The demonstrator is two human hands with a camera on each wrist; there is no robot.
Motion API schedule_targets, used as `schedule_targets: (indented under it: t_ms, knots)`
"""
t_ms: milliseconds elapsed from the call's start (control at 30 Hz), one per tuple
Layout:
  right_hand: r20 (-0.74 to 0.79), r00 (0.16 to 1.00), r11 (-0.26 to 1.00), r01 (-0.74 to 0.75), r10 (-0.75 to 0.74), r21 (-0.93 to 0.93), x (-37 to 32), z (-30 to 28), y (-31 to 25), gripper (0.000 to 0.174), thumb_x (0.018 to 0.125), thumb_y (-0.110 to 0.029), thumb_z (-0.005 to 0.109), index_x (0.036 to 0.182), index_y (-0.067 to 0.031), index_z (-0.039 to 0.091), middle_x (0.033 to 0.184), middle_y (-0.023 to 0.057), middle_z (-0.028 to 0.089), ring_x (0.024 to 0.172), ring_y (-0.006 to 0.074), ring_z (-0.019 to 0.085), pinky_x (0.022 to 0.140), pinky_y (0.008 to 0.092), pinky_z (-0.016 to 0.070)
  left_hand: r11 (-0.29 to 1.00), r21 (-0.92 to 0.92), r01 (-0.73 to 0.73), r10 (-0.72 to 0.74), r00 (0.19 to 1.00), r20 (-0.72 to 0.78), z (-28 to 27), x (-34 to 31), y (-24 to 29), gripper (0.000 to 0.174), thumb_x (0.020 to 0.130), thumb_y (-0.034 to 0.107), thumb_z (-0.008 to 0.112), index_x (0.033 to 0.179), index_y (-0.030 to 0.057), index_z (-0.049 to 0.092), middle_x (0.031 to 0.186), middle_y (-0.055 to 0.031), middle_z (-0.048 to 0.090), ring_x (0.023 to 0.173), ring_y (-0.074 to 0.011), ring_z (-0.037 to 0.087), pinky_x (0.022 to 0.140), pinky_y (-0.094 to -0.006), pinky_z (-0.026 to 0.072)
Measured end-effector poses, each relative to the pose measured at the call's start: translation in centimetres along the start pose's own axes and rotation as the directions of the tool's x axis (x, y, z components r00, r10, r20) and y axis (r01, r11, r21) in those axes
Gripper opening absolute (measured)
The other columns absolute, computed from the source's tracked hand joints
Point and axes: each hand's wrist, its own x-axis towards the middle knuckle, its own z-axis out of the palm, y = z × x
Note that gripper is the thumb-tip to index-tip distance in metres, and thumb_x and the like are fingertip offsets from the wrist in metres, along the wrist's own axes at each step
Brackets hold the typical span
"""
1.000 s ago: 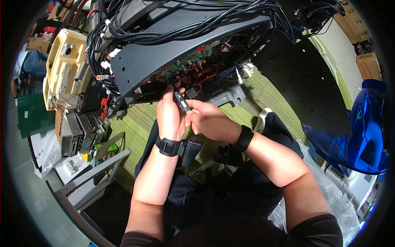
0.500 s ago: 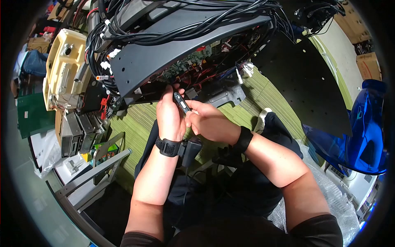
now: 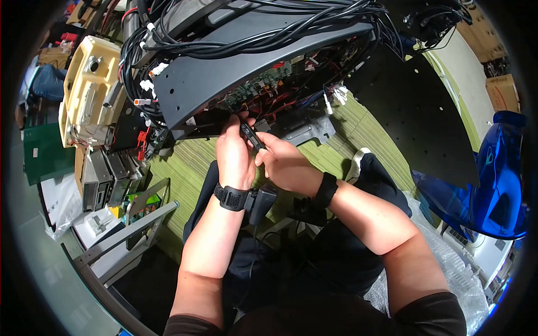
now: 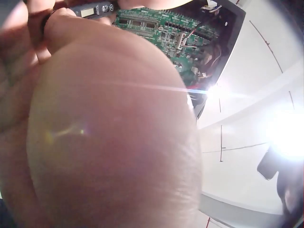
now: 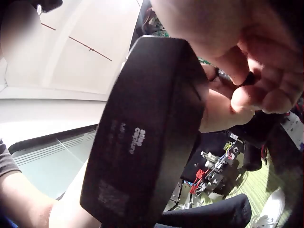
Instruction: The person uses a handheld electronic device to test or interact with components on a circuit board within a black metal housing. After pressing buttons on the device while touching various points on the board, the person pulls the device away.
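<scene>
A slim, dark pen-shaped tool (image 3: 253,136) slants between both hands below the open black housing (image 3: 207,75). In the left wrist view the tool (image 4: 90,11) shows a pale window and small round buttons. My right hand (image 3: 291,167) pinches its near end between thumb and fingers. My left hand (image 3: 235,159) holds the far end, fingertips at the housing's lower edge. The tool's tip is hidden by the left fingers and the housing's shadow. Inside the housing sits a green circuit board (image 4: 147,29) with connectors and wires.
Black cables (image 3: 246,47) drape over the housing. White-and-orange connectors (image 3: 143,102) hang at its left. A cream plastic shell (image 3: 84,112) stands at left, a dark perforated panel (image 3: 414,112) and blue glossy shell (image 3: 499,173) at right. A metal frame (image 3: 131,232) stands lower left.
The tool's pale window no longer shows in the head view; its upper face now looks dark. Both hands keep their hold and shift slightly rightward in the view.
</scene>
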Motion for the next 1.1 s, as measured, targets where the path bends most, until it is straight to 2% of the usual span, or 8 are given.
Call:
schedule_targets:
  t_ms: [300, 467, 1100]
  knots:
    - [0.007, 1.000, 0.999, -0.017, 0.017, 0.052, 0.17, 0.33, 0.20, 0.034, 0.092, -0.007, 0.034, 0.124, -0.0063, 0.045, 0.077, 0.0041, 0.059, 0.058, 0.0109, 0.052, 0.054, 0.0267, 0.0436, 1.000, 0.025, 0.000, 0.000, 1.000, -0.015, 0.11, -0.28, 0.22, 0.029, 0.095, 0.026, 0.048, 0.107, 0.0008, 0.058, 0.089, -0.0074, 0.060, 0.076, -0.0130, 0.054, 0.069, -0.0253, 0.0440]
    - [-0.028, 1.000, 0.999, -0.008, 0.007, -0.043, 0.21, 0.51, 0.13, 0.036, 0.092, -0.007, 0.031, 0.126, -0.0054, 0.043, 0.079, 0.0051, 0.059, 0.060, 0.0121, 0.053, 0.057, 0.0279, 0.0448, 0.999, 0.046, 0.005, -0.003, 0.999, -0.037, 0.23, -0.27, 0.32, 0.029, 0.095, 0.026, 0.048, 0.106, 0.0007, 0.058, 0.090, -0.0073, 0.061, 0.076, -0.0130, 0.054, 0.070, -0.0251, 0.0438]
    - [-0.031, 0.998, 0.989, -0.064, 0.061, -0.131, 0.36, 0.77, 0.10, 0.034, 0.094, -0.012, 0.035, 0.127, -0.0058, 0.042, 0.076, 0.0060, 0.059, 0.060, 0.0140, 0.054, 0.059, 0.0297, 0.0459, 1.000, 0.026, -0.001, 0.002, 1.000, -0.031, 0.15, -0.36, 0.42, 0.030, 0.094, 0.025, 0.050, 0.107, -0.0005, 0.058, 0.092, -0.0096, 0.062, 0.082, -0.0148, 0.055, 0.075, -0.0265, 0.0435]
